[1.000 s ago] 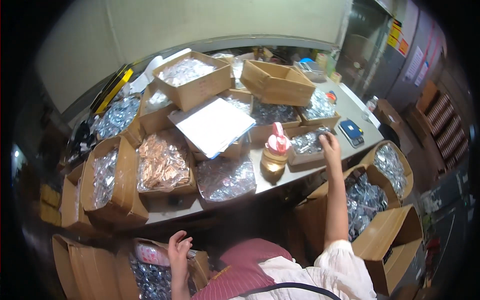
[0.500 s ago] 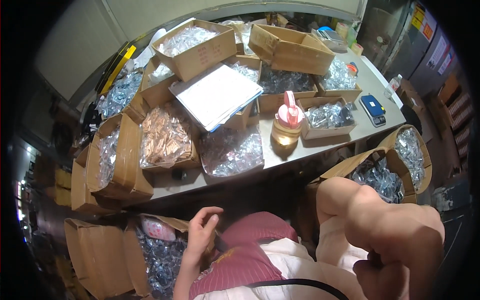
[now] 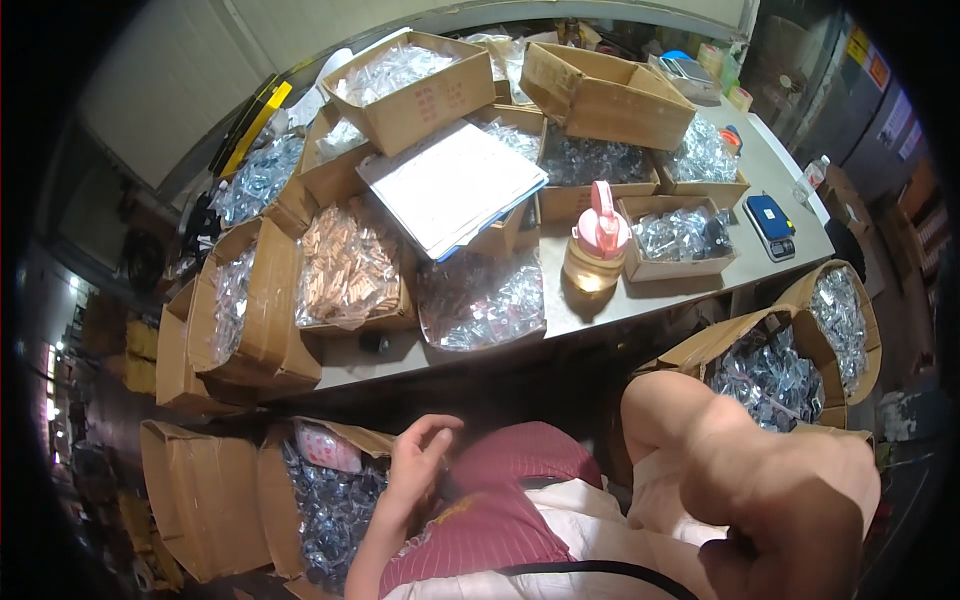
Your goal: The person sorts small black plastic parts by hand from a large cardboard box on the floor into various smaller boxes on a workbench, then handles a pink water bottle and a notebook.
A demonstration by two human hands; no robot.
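Note:
Held above my lap, next to maroon striped cloth point(image 3: 530, 460), my left hand point(image 3: 415, 462) has its fingers loosely bent and thumb apart; nothing shows in it. My right hand point(image 3: 765, 545), on a bent arm at the lower right, is near the camera and in shadow, over cream clothing point(image 3: 620, 540) and a bare knee point(image 3: 655, 410). Its fingers are mostly hidden. Left of my left hand stands an open carton point(image 3: 275, 505) of small clear bags with dark parts, and a pink-and-white packet point(image 3: 330, 447) on top.
Ahead, a table point(image 3: 570, 335) bears several cartons of bagged parts, a clipboard with papers point(image 3: 450, 185), a pink-lidded bottle point(image 3: 597, 245) and a blue-topped scale point(image 3: 769, 222). Copper-coloured pieces point(image 3: 350, 265) fill one carton. More open cartons point(image 3: 690, 350) stand at the right, beside my knee.
The whole view has shifted slightly, so the table and cartons sit a little further right in the picture. Both hands keep nearly the same pose.

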